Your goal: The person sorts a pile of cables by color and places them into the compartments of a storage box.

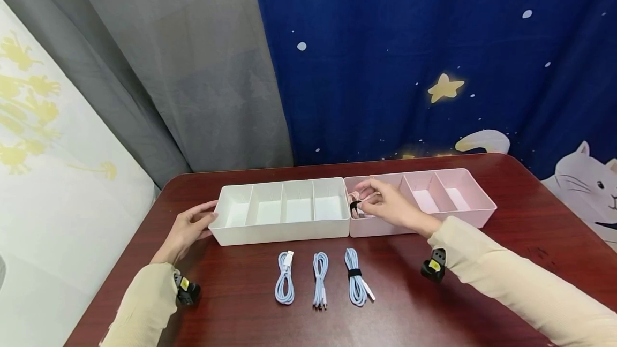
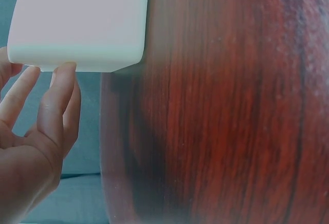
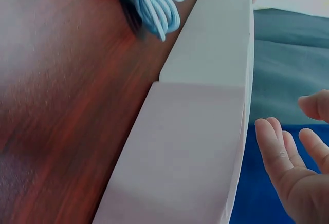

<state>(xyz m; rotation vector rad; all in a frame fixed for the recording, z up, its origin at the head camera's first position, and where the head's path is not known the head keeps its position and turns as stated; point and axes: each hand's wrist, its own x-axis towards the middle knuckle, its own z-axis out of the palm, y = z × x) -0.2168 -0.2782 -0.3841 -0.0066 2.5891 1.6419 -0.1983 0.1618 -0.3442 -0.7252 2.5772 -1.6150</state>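
At the left end of the white divided box [image 1: 279, 232] is my left hand [image 1: 189, 229], its fingertips touching the end wall. In the left wrist view, the slightly bent fingers [image 2: 54, 103] meet the lower edge of that wall. Over the leftmost compartment of the pink divided box [image 1: 469, 218] hovers my right hand [image 1: 383, 203]. A pink cable bundle [image 1: 354, 198] with a black strap lies in that compartment, beside the fingertips. The right wrist view shows the right thumb and fingers [image 3: 275, 149] spread apart above the box, with nothing visible between them.
Three light-blue coiled cables lie in front of the boxes: a left one [image 1: 284, 283], a middle one [image 1: 320, 280] and a right one [image 1: 356, 280] with a black strap. The two boxes stand end to end on the dark red wooden table [image 1: 231, 304]. Curtains [image 1: 366, 95] hang behind.
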